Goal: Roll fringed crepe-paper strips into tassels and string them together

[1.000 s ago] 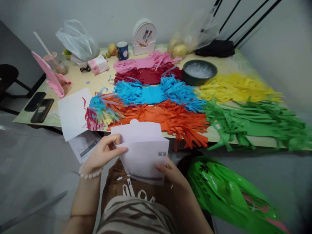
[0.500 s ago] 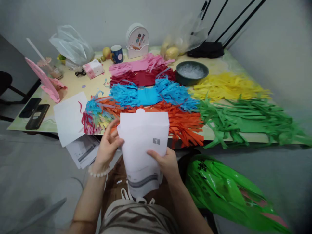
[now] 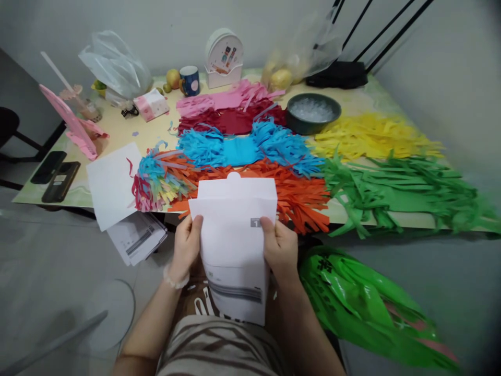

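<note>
I hold a white paper pouch point(image 3: 234, 240) upright in front of me, just below the table's near edge. My left hand point(image 3: 187, 247) pinches its left side near the top, thumb on the front. On the other side my right hand point(image 3: 281, 246) grips it the same way, thumb next to a small grey label. The pouch has a round tab at its top and grey printing near its bottom. Behind it, on the table point(image 3: 129, 133), lie fringed paper sheets: orange point(image 3: 297, 190), blue point(image 3: 242, 149), dark red point(image 3: 230, 122) and pink point(image 3: 227, 99).
Green fringed paper point(image 3: 399, 193) and yellow fringed paper point(image 3: 371, 136) cover the table's right side. A dark bowl point(image 3: 313, 112) stands behind the blue sheet. A multicoloured fringe bundle point(image 3: 158, 177), white sheets point(image 3: 113, 183) and two phones point(image 3: 55, 175) lie at left. A green plastic bag point(image 3: 364, 313) lies beside my right leg.
The pouch was turned from tilted to upright and raised. My left hand let go briefly, then took its left edge; my right hand moved up from its bottom to its right edge.
</note>
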`<state>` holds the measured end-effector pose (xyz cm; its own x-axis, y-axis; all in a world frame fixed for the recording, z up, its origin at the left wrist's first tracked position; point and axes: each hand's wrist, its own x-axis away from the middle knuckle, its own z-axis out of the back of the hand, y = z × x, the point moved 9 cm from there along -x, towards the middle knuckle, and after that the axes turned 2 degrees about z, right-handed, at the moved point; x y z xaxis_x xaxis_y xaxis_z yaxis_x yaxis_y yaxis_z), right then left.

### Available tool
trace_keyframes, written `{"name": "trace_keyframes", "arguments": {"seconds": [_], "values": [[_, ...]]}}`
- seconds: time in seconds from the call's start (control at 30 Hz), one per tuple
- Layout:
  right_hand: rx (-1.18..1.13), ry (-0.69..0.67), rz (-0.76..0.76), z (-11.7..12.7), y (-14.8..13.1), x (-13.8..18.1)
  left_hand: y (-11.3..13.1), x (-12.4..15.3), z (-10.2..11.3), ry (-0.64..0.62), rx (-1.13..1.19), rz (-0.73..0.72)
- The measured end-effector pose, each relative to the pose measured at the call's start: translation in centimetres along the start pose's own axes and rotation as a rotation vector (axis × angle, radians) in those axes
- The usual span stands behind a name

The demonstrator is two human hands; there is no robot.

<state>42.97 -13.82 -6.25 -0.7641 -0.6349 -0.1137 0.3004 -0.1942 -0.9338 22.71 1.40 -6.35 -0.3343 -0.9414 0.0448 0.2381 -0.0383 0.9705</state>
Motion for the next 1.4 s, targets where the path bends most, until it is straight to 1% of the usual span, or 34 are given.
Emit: {"name": "trace_keyframes", "arguments": {"seconds": [0.07, 0.1, 0.17, 0.23, 0.3, 0.37, 0.4, 0.5, 0.53, 0.57, 0.6, 0.63, 0.7, 0.73, 0.77, 0.8, 0.83, 0.9, 0.97, 1.0, 1.03, 1.07, 1.17, 1.2, 1.27, 1.33, 1.37, 1.4], "values": [[0.014, -0.04, 0.013, -0.2, -0.2, -0.2, 0.4, 0.2, 0.3, 0.058, -0.139, -0.099], [-0.015, -0.069, 0.001, -0.4, -0.1, -0.5, 0.5, 0.2, 0.3, 0.061, -0.175, -0.129], [-0.089, -0.091, -0.021, -0.5, 0.0, -1.2, 0.4, 0.3, -0.1, 0.024, -0.202, -0.157], [-0.088, -0.019, 0.015, 0.2, -0.5, -2.2, 0.3, 0.3, -0.6, -0.012, -0.205, -0.164], [-0.005, 0.087, 0.095, 1.1, -1.4, -2.8, 0.5, 0.1, -0.8, -0.011, -0.212, -0.172], [0.017, 0.122, 0.132, 1.1, -1.8, -2.9, 1.1, -0.3, -0.6, 0.009, -0.225, -0.183], [-0.021, 0.087, 0.122, 0.6, -1.6, -2.6, 1.5, -0.7, -0.3, 0.038, -0.234, -0.196], [-0.148, -0.162, 0.044, -1.9, -0.6, -0.7, 3.4, -1.8, 1.5, 0.195, -0.25, -0.251], [-0.147, -0.226, 0.019, -2.5, -0.2, 0.1, 3.8, -2.0, 2.0, 0.232, -0.244, -0.264], [-0.118, -0.249, -0.007, -2.6, 0.2, 0.7, 3.9, -2.2, 2.1, 0.233, -0.228, -0.264], [-0.077, -0.223, -0.029, -2.2, 0.7, 1.0, 3.7, -2.3, 1.7, 0.188, -0.205, -0.246], [-0.037, -0.164, -0.044, -1.5, 1.0, 1.0, 3.1, -2.2, 0.9, 0.104, -0.179, -0.212], [0.022, -0.038, -0.047, 0.1, 1.4, 0.5, 1.2, -1.3, -1.4, -0.113, -0.128, -0.105], [0.039, 0.006, -0.039, 0.6, 1.5, 0.1, 0.1, -0.7, -2.2, -0.186, -0.114, -0.052], [0.041, 0.029, -0.033, 0.9, 1.5, -0.2, -0.8, 0.0, -2.5, -0.218, -0.114, -0.012], [0.025, 0.028, -0.031, 0.9, 1.5, -0.4, -1.4, 0.4, -2.4, -0.203, -0.124, 0.008], [-0.012, 0.0, -0.035, 0.6, 1.5, -0.5, -1.6, 0.6, -1.9, -0.149, -0.141, 0.005], [-0.1, -0.106, -0.057, -0.7, 1.4, 0.0, -1.3, 0.5, -0.2, 0.0, -0.182, -0.045], [-0.117, -0.2, -0.077, -1.9, 1.4, 1.0, -0.6, 0.2, 1.0, 0.09, -0.199, -0.09], [-0.089, -0.212, -0.08, -2.1, 1.5, 1.4, -0.4, 0.0, 1.3, 0.111, -0.192, -0.097], [-0.043, -0.194, -0.076, -2.0, 1.5, 1.7, -0.4, -0.2, 1.3, 0.101, -0.17, -0.087], [0.007, -0.151, -0.064, -1.6, 1.5, 2.0, -0.7, -0.3, 1.0, 0.059, -0.129, -0.06], [0.1, -0.052, -0.017, -0.7, 1.4, 2.2, -2.3, 0.3, -0.8, -0.126, 0.022, 0.071], [0.109, -0.046, -0.006, -0.5, 1.4, 2.1, -2.8, 0.7, -1.0, -0.153, 0.039, 0.1], [0.084, -0.08, -0.006, -0.6, 1.5, 1.9, -3.5, 1.4, -0.3, -0.112, -0.004, 0.103], [-0.023, -0.097, -0.013, -0.7, 1.6, 1.3, -3.7, 2.1, 0.6, -0.07, -0.094, 0.067], [-0.099, -0.071, -0.01, -0.5, 1.6, 0.9, -3.8, 2.5, 0.7, -0.092, -0.137, 0.055], [-0.175, -0.022, 0.001, -0.1, 1.5, 0.4, -3.9, 3.0, 0.4, -0.146, -0.174, 0.051]]}}
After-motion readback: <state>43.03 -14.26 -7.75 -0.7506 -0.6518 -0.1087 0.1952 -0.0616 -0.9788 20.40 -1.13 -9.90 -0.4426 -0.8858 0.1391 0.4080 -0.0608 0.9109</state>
